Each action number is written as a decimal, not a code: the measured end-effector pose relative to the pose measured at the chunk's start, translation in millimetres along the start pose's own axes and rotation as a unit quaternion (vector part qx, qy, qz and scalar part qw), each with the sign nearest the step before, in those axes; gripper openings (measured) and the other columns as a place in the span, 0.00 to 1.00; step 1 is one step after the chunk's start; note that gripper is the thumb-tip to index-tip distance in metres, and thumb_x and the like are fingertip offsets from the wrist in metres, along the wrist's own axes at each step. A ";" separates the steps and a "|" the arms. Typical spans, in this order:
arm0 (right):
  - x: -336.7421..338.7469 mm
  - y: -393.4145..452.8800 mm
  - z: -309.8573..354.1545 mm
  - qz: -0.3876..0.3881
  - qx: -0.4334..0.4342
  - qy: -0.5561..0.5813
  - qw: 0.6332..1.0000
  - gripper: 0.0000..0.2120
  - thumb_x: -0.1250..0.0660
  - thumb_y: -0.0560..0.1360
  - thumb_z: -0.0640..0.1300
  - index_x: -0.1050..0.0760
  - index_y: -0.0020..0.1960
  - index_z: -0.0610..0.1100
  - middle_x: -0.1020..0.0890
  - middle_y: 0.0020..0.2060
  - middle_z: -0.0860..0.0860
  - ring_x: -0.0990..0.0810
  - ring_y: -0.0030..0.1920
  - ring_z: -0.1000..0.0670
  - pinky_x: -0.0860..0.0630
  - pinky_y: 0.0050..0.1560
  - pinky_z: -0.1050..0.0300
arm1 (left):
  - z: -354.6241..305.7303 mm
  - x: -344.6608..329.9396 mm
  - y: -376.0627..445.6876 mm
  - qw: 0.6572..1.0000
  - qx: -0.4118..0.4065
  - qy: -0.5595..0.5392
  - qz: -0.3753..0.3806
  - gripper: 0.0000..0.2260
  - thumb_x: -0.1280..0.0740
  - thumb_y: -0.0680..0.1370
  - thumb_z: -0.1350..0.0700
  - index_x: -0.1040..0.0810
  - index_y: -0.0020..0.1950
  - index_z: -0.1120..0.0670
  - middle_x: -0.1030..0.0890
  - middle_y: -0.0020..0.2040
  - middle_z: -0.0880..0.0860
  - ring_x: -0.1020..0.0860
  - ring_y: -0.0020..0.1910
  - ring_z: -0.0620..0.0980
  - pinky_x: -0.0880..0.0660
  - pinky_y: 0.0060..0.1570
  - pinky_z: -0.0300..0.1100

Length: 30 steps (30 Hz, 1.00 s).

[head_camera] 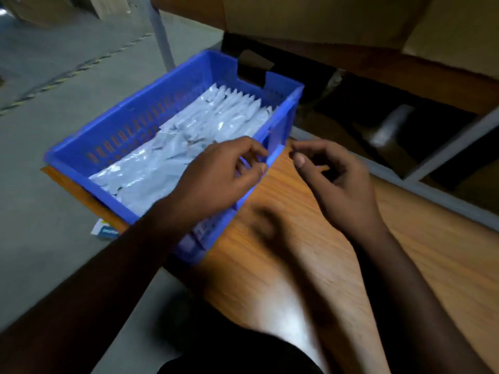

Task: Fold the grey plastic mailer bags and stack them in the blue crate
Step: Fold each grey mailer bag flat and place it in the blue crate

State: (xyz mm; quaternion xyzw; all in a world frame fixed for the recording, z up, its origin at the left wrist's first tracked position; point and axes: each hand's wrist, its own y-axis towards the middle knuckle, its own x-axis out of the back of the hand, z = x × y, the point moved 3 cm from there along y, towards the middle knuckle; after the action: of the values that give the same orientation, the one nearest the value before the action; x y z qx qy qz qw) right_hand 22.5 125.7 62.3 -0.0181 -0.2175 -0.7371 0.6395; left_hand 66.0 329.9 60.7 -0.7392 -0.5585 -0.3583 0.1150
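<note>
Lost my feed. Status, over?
Left hand over blue crate rim, right hand above table, both empty. Grey mailer bags stacked inside. Nothing blocking.

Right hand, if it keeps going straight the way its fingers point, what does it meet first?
Probably the blue crate: the right hand points its curled fingers left at the crate's near wall, just short of it. Depth is unclear; the left hand sits there too.

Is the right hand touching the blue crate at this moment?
Apart. The head view shows bare wooden table between the right hand and the blue crate; its curled fingers hold nothing.
</note>
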 end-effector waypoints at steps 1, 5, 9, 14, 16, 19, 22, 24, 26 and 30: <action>27.0 -24.2 -10.8 -0.030 -0.019 -0.001 0.999 0.06 0.29 0.81 0.46 0.17 0.57 0.50 0.14 0.49 0.54 0.17 0.49 0.54 0.22 0.46 0.51 | -20.1 -26.4 -0.5 0.999 -0.021 -0.022 0.021 0.09 0.30 0.78 0.49 0.18 0.57 0.49 0.16 0.44 0.45 0.18 0.40 0.45 0.21 0.43 0.46; 133.5 -118.1 -64.3 -0.126 -0.118 -0.025 0.985 0.05 0.29 0.81 0.44 0.16 0.55 0.50 0.13 0.49 0.54 0.16 0.49 0.52 0.20 0.46 0.43 | -91.5 -152.5 -9.8 0.988 -0.077 -0.034 0.132 0.09 0.30 0.78 0.51 0.17 0.57 0.50 0.16 0.47 0.44 0.19 0.45 0.43 0.21 0.46 0.47; 222.9 -188.6 -92.9 -0.206 -0.166 -0.047 0.963 0.06 0.29 0.80 0.43 0.16 0.53 0.53 0.13 0.46 0.56 0.16 0.47 0.55 0.22 0.43 0.54 | -150.1 -260.5 -28.2 0.968 -0.108 -0.046 0.222 0.08 0.32 0.79 0.49 0.17 0.57 0.48 0.17 0.50 0.42 0.19 0.49 0.41 0.20 0.49 0.49; 311.2 -272.1 -105.5 -0.303 -0.196 -0.065 0.930 0.05 0.28 0.80 0.43 0.16 0.52 0.52 0.14 0.45 0.59 0.17 0.46 0.57 0.24 0.41 0.60 | -229.6 -371.5 -57.0 0.946 -0.166 -0.061 0.270 0.09 0.33 0.80 0.49 0.18 0.58 0.46 0.17 0.49 0.40 0.19 0.50 0.39 0.20 0.50 0.47; 339.3 -304.1 -110.6 -0.340 -0.208 -0.091 0.913 0.05 0.28 0.80 0.43 0.16 0.52 0.52 0.14 0.45 0.58 0.16 0.45 0.57 0.24 0.39 0.60 | -261.5 -408.0 -66.8 0.938 -0.185 -0.072 0.285 0.08 0.32 0.80 0.50 0.18 0.58 0.46 0.18 0.49 0.40 0.20 0.49 0.38 0.21 0.50 0.46; 375.9 -338.7 -125.5 -0.378 -0.228 -0.188 0.878 0.03 0.27 0.78 0.45 0.17 0.51 0.52 0.14 0.45 0.59 0.17 0.46 0.58 0.22 0.44 0.55 | -296.1 -456.7 -72.6 0.925 -0.207 -0.068 0.310 0.07 0.32 0.80 0.50 0.18 0.57 0.46 0.18 0.50 0.41 0.20 0.49 0.38 0.21 0.50 0.46; 406.6 -347.2 -143.1 -0.379 -0.243 -0.297 0.842 0.07 0.28 0.78 0.48 0.18 0.55 0.53 0.16 0.50 0.60 0.19 0.49 0.56 0.21 0.50 0.50 | -315.8 -505.2 -62.8 0.929 -0.192 -0.041 0.313 0.10 0.31 0.79 0.49 0.20 0.60 0.46 0.18 0.56 0.44 0.21 0.53 0.43 0.22 0.53 0.46; 417.4 -341.7 -150.9 -0.370 -0.247 -0.313 0.839 0.08 0.29 0.78 0.49 0.18 0.57 0.53 0.16 0.52 0.59 0.19 0.50 0.56 0.20 0.50 0.52 | -321.3 -535.6 -48.5 0.946 -0.128 -0.009 0.298 0.16 0.29 0.78 0.47 0.21 0.64 0.49 0.20 0.61 0.48 0.21 0.58 0.49 0.24 0.54 0.44; 425.5 -335.7 -158.0 -0.374 -0.253 -0.293 0.843 0.07 0.30 0.79 0.51 0.18 0.56 0.53 0.16 0.51 0.59 0.19 0.49 0.58 0.20 0.49 0.53 | -320.1 -565.7 -30.9 0.958 -0.020 0.015 0.286 0.23 0.28 0.77 0.39 0.22 0.64 0.53 0.19 0.61 0.51 0.21 0.57 0.53 0.26 0.50 0.44; 430.2 -332.1 -176.6 -0.366 -0.273 -0.249 0.854 0.07 0.32 0.79 0.52 0.17 0.54 0.53 0.16 0.49 0.60 0.18 0.48 0.59 0.19 0.49 0.53 | -304.3 -600.9 -13.4 0.951 0.132 0.051 0.275 0.27 0.27 0.72 0.34 0.17 0.51 0.59 0.15 0.48 0.58 0.17 0.48 0.59 0.24 0.40 0.47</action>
State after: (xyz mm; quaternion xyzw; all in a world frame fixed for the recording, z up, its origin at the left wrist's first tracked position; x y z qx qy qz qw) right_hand -326.8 -308.2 -65.0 -0.2939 -0.1506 -0.9184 0.2179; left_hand -140.1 -285.6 -119.9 -0.8231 -0.3690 -0.2736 0.3340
